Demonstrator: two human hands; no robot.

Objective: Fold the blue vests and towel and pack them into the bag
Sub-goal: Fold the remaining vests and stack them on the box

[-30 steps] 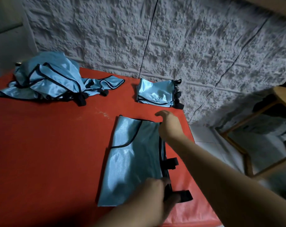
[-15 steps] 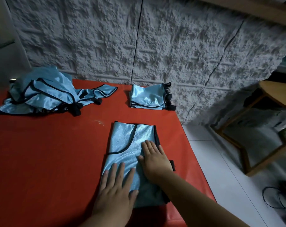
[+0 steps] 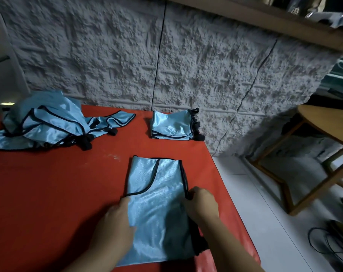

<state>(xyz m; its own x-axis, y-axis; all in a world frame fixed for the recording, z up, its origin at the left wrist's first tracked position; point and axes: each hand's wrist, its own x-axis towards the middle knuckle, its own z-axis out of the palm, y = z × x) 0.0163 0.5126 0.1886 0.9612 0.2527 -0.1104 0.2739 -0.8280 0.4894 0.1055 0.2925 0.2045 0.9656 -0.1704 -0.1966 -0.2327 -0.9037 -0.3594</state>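
A light blue vest [image 3: 159, 201] with black trim lies folded lengthwise on the red table [image 3: 49, 193], close to its right edge. My left hand [image 3: 115, 222] grips the vest's left edge at its middle. On the right edge, my right hand [image 3: 202, 205] pinches the black trim. A stack of folded blue vests [image 3: 171, 125] sits at the table's back right by the wall. Several unfolded blue vests [image 3: 49, 122] lie heaped at the back left. No bag or towel is in view.
A rough grey wall [image 3: 166, 65] runs behind the table. To the right, past the table's edge, is a white tiled floor [image 3: 255, 203] with a wooden table frame [image 3: 304, 163] and dark cables [image 3: 327, 242].
Both hands lay flat on the vest, smoothing it; now they have slid outward and grip its left and right edges. The camera has tilted slightly upward.
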